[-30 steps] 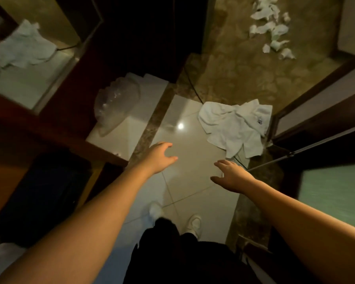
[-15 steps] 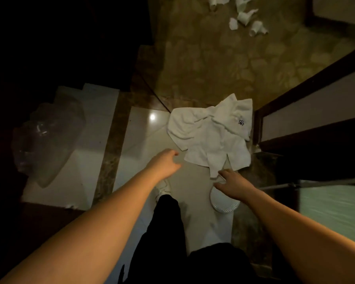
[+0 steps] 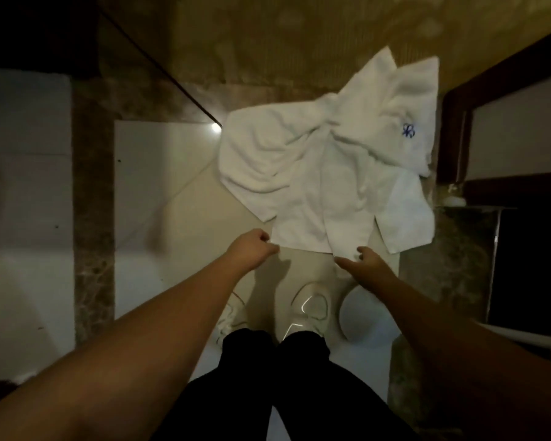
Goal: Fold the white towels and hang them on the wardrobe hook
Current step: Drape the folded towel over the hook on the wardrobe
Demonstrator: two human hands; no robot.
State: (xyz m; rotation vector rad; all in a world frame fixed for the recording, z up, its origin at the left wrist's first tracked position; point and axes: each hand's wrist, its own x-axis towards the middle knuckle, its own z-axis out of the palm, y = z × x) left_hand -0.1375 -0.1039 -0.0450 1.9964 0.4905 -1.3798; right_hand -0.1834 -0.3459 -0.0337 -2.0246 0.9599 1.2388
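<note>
Down on the floor [image 3: 178, 173] lies a heap of white towels [image 3: 318, 173], all crumpled and spread out, partly on the pale shiny tiles and partly over the brown carpet [image 3: 268, 36] at the far edge of the tiles. One towel at the far right of the heap has a small blue mark [image 3: 408, 130] sewn on it, close to the dark wooden door frame [image 3: 455, 128]. The person stands on the tiles just below the heap, in dark trousers [image 3: 277, 386] and white shoes [image 3: 309, 305], with both bare arms stretched down toward the near edge of the towels. The left hand [image 3: 252, 249] is at the near left corner of the heap — its fingers are curled in, and the fingertips are right at the cloth edge, but I cannot tell if they really pinch it. The right hand [image 3: 361, 265] is at a hanging corner of towel on the near right side; its thumb and fingers reach out and touch the cloth, not closed around it. A round white thing [image 3: 360, 319] sits on the floor just right of the right shoe, under the right arm — it is too blurry to name. A brown stone strip [image 3: 93, 198] runs along the left side of the tiles.
</note>
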